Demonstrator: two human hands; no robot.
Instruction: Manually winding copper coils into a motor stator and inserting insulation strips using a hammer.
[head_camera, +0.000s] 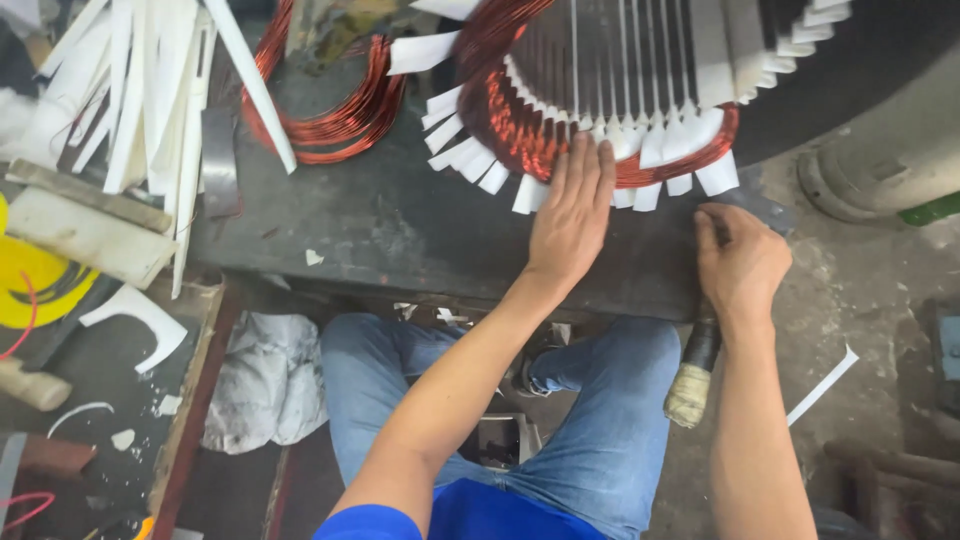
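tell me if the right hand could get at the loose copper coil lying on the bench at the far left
Probably not easily: the right hand grips a tool handle, and the left hand lies between it and the loose copper coil.

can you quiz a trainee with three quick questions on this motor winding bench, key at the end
1. True or false: the left hand lies flat on the copper winding of the stator.
2. What does the right hand grip? A) tool handle B) spare copper coil C) white rag
3. Fill in: white ____ strips stick out of the stator slots.

Key: 1 true; 2 A; 3 insulation paper.
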